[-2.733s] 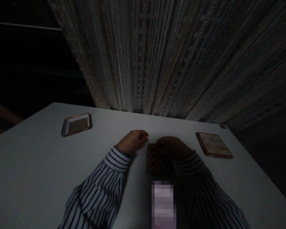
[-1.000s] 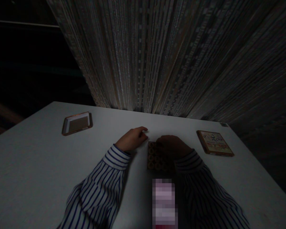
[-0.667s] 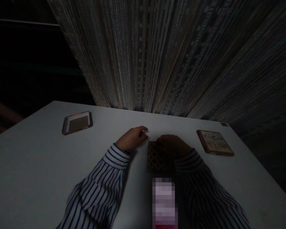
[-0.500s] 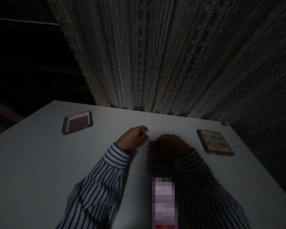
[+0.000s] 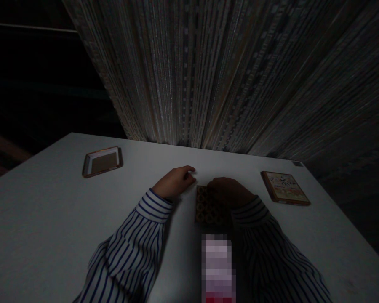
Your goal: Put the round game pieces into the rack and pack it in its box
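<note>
While dim light is falling across the white table, the person's two hands are resting close together near its middle, on either side of a small patterned board covered in rows of brown rings. That board is lying flat on the table, just near of the fingertips and between the two striped sleeves. Lying to the left of the board, the left hand is sitting knuckles-up with its fingers curled loosely, the forefinger stretching out to the right and the thumb tucking beneath it; whether anything is being pinched between them is too dark to tell. Sitting in shadow, the right hand is covering the far right part of the board and touching it, its fingers bending down together, though how tightly they are closing cannot be made out. Well apart to the far left, a shallow tray with a brown rim is lying flat. Over on the far right, a flat box with a printed lid is lying near the table's edge. Beyond the table's far edge, a striped, ribbed wall is rising.
</note>
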`<state>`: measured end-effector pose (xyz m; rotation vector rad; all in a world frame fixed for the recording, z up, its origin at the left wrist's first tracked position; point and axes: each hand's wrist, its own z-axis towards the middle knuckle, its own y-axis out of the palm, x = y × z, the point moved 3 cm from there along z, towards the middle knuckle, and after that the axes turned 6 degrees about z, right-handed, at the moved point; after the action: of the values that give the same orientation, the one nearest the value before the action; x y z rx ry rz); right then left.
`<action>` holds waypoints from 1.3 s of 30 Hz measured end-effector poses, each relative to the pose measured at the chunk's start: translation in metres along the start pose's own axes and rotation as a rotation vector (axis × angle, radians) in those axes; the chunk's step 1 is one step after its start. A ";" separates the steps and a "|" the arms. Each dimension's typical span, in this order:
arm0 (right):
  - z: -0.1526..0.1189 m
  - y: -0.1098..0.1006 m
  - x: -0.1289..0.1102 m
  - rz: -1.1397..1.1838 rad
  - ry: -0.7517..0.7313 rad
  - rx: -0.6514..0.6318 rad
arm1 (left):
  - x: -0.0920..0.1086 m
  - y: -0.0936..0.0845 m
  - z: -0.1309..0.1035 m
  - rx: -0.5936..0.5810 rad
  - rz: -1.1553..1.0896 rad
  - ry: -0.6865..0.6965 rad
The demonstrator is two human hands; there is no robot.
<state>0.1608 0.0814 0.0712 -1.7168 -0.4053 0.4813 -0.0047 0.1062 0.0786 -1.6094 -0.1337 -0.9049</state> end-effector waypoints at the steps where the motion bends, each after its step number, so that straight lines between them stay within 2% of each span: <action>1: 0.000 0.000 0.000 0.002 0.001 -0.003 | 0.000 0.000 0.000 -0.001 -0.002 0.002; 7: -0.001 -0.003 0.004 0.041 0.011 0.007 | 0.001 -0.002 -0.001 0.010 -0.007 -0.011; 14: -0.011 -0.025 0.017 0.025 0.059 0.184 | 0.001 -0.012 -0.001 0.127 -0.046 -0.046; 17: -0.015 -0.030 0.017 0.012 0.058 0.207 | 0.001 -0.016 -0.001 0.176 -0.092 -0.062; 31: -0.019 -0.035 0.015 -0.006 0.030 0.286 | -0.004 -0.033 -0.006 0.284 -0.091 -0.024; 39: -0.020 -0.039 0.012 -0.012 -0.053 0.467 | 0.006 -0.038 -0.011 0.343 -0.146 -0.026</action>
<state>0.1815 0.0787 0.1116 -1.2520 -0.3114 0.5642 -0.0262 0.1047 0.1118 -1.3036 -0.4076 -0.9173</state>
